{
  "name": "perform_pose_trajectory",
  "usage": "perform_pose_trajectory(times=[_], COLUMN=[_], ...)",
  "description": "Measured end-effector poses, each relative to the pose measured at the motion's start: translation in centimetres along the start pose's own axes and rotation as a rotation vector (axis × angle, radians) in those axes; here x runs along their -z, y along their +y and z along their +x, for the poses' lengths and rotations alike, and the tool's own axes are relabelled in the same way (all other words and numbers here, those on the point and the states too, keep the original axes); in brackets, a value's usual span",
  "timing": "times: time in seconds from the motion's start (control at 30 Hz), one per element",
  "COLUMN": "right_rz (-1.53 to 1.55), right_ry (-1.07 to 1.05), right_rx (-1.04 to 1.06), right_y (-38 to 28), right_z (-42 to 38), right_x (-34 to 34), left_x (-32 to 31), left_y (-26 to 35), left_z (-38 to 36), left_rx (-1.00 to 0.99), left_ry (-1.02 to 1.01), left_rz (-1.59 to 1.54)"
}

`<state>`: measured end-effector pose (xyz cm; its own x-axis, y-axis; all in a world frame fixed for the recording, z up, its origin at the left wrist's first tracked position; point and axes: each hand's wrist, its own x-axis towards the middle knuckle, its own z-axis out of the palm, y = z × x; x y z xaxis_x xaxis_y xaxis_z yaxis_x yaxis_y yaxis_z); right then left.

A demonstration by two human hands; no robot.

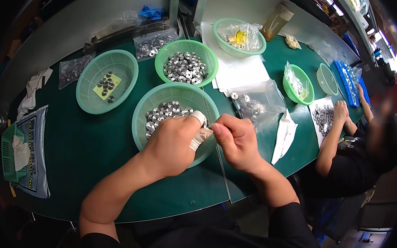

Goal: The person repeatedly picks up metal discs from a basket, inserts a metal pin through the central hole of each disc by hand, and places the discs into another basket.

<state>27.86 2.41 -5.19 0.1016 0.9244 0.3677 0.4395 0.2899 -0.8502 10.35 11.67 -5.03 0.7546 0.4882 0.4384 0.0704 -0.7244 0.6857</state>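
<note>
My left hand [172, 143] is closed above the near green basket [139, 120], with off-white finger covers [200, 140] on or between its fingers. My right hand [237, 143] pinches at the edge of the same off-white material, thumb against forefinger, right of the left hand. What lies between the fingertips is too small to make out. Under the left hand, the near basket holds many round silver metal parts [155, 116]. Just behind it, a brighter green basket [159, 59] holds more of these parts.
A pale green basket [84, 81] at left holds a yellow note and several parts. Bagged parts [255, 105], a white cloth [284, 137] and a small green bowl [308, 97] lie to the right. A co-worker [352, 158] sits at the far right, hands on the table.
</note>
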Motion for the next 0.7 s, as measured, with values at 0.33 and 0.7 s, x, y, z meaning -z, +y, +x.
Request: perform_pose_trajectory(times=[0.33, 0.7], right_rz=[-0.240, 0.137], right_ry=[0.049, -0.081], right_rx=[0.289, -0.022], right_y=[0.8, 0.5], right_z=[0.4, 0.2], right_x=[0.0, 1.0], left_x=[1.2, 2.0], left_y=[1.4, 1.4], left_z=[0.4, 0.8], left_rx=[0.728, -0.122], left_ry=[-0.252, -0.008], left_rz=[-0.912, 0.014])
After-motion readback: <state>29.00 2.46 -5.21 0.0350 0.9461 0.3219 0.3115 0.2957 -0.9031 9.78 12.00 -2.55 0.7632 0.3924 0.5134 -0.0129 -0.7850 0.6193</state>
